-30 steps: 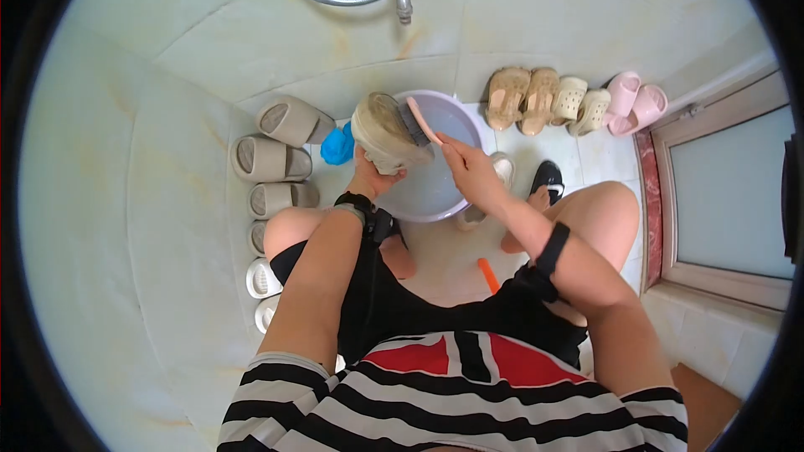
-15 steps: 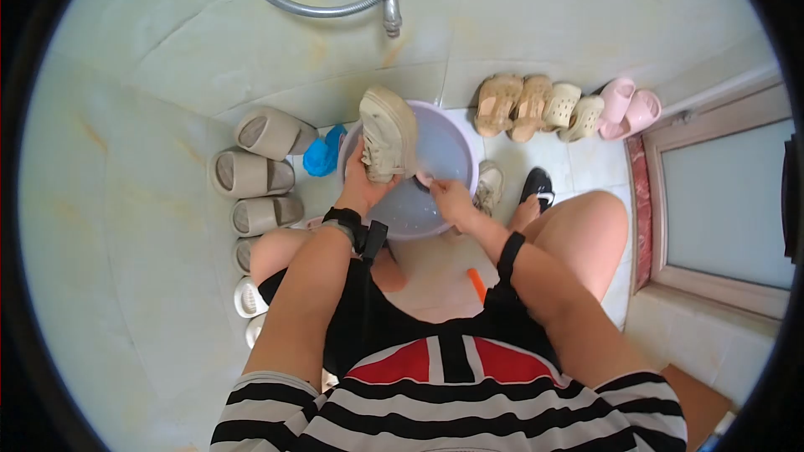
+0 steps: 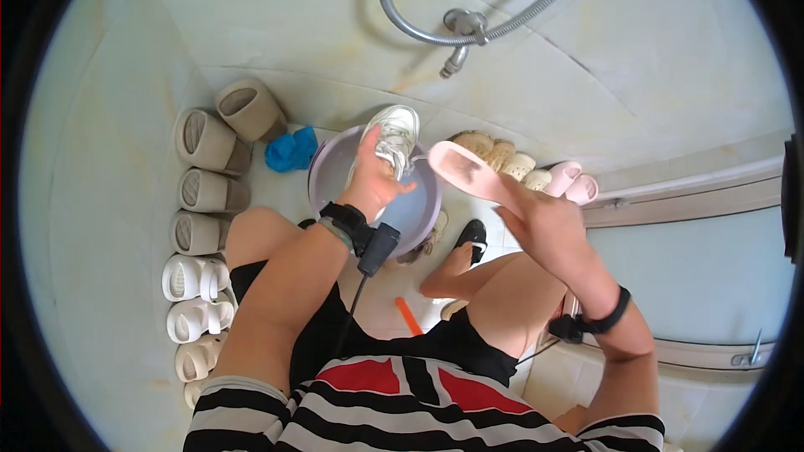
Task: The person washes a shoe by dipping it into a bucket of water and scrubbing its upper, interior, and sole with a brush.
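- Above the basin (image 3: pixel 322 192), in the head view, the left hand (image 3: pixel 374 188) had its fingers wrapped about a white shoe (image 3: pixel 394 132), laces showing, toe pointing away from the wrist!
- Off to that hand's right, well apart from it, the right hand (image 3: pixel 546 222) was closed on a pink brush (image 3: pixel 463 169) by its handle.
- No contact there: brush and shoe stood apart, so no scrubbing at this instant. Which way the bristles faced, I couldn't tell.
- Below the left hand lay cloudy water (image 3: pixel 406 211), the shoe up out of it.
- Partway along, I judged: with shoe and brush both in hand, the work looked unfinished. How clean the hidden sole was, no telling.
- Between the hands and lower, just beside the basin, a second shoe (image 3: pixel 438 231) sat on the floor, partly hidden, touched by neither hand; done or waiting, nothing showed which.
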Demonstrator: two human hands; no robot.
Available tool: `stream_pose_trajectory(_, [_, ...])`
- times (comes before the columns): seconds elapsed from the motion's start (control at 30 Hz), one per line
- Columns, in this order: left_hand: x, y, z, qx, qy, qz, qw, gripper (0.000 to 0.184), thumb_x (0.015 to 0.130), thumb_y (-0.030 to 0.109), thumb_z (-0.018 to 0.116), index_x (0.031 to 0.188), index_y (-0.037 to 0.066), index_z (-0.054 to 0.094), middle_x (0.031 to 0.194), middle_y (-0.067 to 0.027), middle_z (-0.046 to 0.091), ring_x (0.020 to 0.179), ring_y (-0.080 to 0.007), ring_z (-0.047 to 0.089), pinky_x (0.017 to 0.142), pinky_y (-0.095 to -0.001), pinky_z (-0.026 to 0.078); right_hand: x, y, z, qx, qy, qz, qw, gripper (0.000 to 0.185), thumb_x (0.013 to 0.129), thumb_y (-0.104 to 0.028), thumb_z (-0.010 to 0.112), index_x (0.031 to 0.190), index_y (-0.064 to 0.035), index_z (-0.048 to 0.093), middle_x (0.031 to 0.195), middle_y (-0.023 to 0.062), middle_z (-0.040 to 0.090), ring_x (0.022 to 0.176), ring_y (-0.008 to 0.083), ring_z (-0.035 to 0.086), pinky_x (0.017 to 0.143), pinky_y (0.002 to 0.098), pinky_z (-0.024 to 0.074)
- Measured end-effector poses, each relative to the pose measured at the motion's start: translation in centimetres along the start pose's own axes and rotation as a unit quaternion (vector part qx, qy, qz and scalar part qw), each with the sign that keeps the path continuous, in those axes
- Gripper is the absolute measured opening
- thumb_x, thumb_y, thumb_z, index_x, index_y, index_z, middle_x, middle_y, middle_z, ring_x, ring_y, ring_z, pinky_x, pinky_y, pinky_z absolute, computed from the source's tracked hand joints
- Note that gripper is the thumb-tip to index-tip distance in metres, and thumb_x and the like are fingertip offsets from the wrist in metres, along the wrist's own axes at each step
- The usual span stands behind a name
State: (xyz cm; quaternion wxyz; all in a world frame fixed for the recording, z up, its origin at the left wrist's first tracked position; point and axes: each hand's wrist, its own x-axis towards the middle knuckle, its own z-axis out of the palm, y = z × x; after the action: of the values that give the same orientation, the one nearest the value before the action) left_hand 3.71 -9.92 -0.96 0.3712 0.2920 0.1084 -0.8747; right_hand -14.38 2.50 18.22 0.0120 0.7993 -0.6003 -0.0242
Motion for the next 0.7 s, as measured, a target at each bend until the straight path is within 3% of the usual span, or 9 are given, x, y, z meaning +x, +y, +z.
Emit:
stream_pose_trajectory(0.07, [-0.3, -0.6, 0.2, -0.004, 0.009, 0.021, 1.0, 0.063, 0.088, 0.052, 0.048, 0.14, 0.017, 0.04, 0.144, -0.0019, 0.044, 0.133, -0.0189, 0.038, 0.106, -0.0614, 0.011, -1.6, 0.3, -3.9, -0.045, 0.014, 0.003, 0.999, 0.042, 0.078, -0.018, 0.071, 0.115, -0.0044, 0.059, 0.074, 0.017, 0.064, 0.065, 0.0336, 0.063, 0.056, 0.0397, 0.0496])
stream_pose_trajectory(0.13, [-0.5, -0.5, 0.3, -0.01, 0.009, 0.019, 1.0, 0.063, 0.088, 0.054, 0.047, 0.139, 0.018, 0.042, 0.143, -0.0019, 0.044, 0.132, -0.0189, 0.038, 0.105, -0.0609, 0.013, -3.1, 0.9, -8.0, -0.091, -0.001, -0.012, 0.996, 0.034, 0.081, -0.019, 0.069, 0.11, -0.0047, 0.059, 0.071, 0.0118, 0.064, 0.064, 0.029, 0.064, 0.054, 0.0385, 0.0498])
stream_pose_trajectory(0.33, [-0.7, 0.1, -0.5, -0.004, 0.001, 0.025, 1.0, 0.063, 0.087, 0.059, 0.041, 0.136, 0.019, 0.044, 0.14, -0.0021, 0.048, 0.13, -0.0184, 0.04, 0.103, -0.0582, 0.017, -6.5, -1.5, -19.4, -0.132, -0.156, 0.044, 0.978, 0.029, 0.075, -0.012, 0.071, 0.102, -0.0057, 0.061, 0.072, 0.0119, 0.064, 0.063, 0.0319, 0.062, 0.054, 0.0379, 0.0482])
stream_pose_trajectory(0.4, [-0.9, 0.6, -0.4, -0.029, 0.01, 0.022, 0.999, 0.064, 0.087, 0.06, 0.041, 0.136, 0.019, 0.045, 0.14, -0.0023, 0.048, 0.13, -0.0184, 0.04, 0.103, -0.0583, 0.017, -7.9, -1.9, -22.3, -0.101, -0.151, 0.071, 0.981, 0.028, 0.074, -0.008, 0.069, 0.1, -0.0047, 0.061, 0.068, 0.0143, 0.06, 0.061, 0.0281, 0.062, 0.053, 0.0372, 0.0469])
stream_pose_trajectory(0.47, [-0.4, 0.7, -0.8, -0.029, 0.013, 0.022, 0.999, 0.064, 0.087, 0.061, 0.04, 0.135, 0.019, 0.045, 0.14, -0.0023, 0.048, 0.129, -0.0183, 0.04, 0.103, -0.0582, 0.017, -10.1, -1.1, -25.7, -0.023, -0.176, 0.21, 0.961, 0.028, 0.075, -0.005, 0.067, 0.102, -0.002, 0.06, 0.064, 0.0118, 0.058, 0.058, 0.0204, 0.061, 0.051, 0.0345, 0.046])
stream_pose_trajectory(0.53, [0.0, 0.9, -1.1, -0.042, 0.013, 0.015, 0.999, 0.061, 0.089, 0.059, 0.04, 0.134, 0.019, 0.046, 0.138, -0.002, 0.05, 0.127, -0.0179, 0.042, 0.103, -0.0579, 0.018, -12.5, -0.4, -29.9, 0.036, -0.128, 0.37, 0.919, 0.029, 0.076, -0.005, 0.066, 0.104, 0.0002, 0.058, 0.062, 0.0058, 0.055, 0.055, 0.0127, 0.055, 0.05, 0.0287, 0.046])
stream_pose_trajectory(0.6, [-0.2, 0.7, -0.8, -0.045, 0.017, 0.019, 0.999, 0.057, 0.089, 0.056, 0.041, 0.132, 0.019, 0.048, 0.134, -0.0014, 0.053, 0.124, -0.0175, 0.045, 0.102, -0.0566, 0.02, -16.2, 3.1, -35.0, -0.045, -0.072, 0.339, 0.937, 0.025, 0.08, -0.006, 0.062, 0.104, 0.0011, 0.056, 0.066, 0.0007, 0.052, 0.053, 0.01, 0.049, 0.049, 0.0238, 0.0456])
stream_pose_trajectory(0.67, [0.1, 0.7, -0.6, -0.05, 0.012, 0.026, 0.998, 0.053, 0.09, 0.054, 0.042, 0.129, 0.019, 0.051, 0.131, -0.0009, 0.056, 0.121, -0.0171, 0.048, 0.102, -0.0554, 0.022, -13.9, 6.5, -40.2, 0.004, -0.171, 0.527, 0.832, 0.021, 0.083, -0.009, 0.057, 0.102, 0.0002, 0.055, 0.067, 0.0006, 0.049, 0.052, 0.0083, 0.046, 0.047, 0.0225, 0.0447])
stream_pose_trajectory(0.7, [0.6, 0.6, -0.7, -0.049, 0.013, 0.026, 0.998, 0.049, 0.09, 0.052, 0.043, 0.126, 0.019, 0.053, 0.127, -0.0003, 0.059, 0.118, -0.0168, 0.05, 0.101, -0.0529, 0.024, -9.9, 2.5, -39.9, -0.053, -0.225, 0.401, 0.887, 0.019, 0.085, -0.012, 0.053, 0.099, 0.0001, 0.055, 0.067, -0.0001, 0.047, 0.052, 0.0078, 0.046, 0.045, 0.0226, 0.0419])
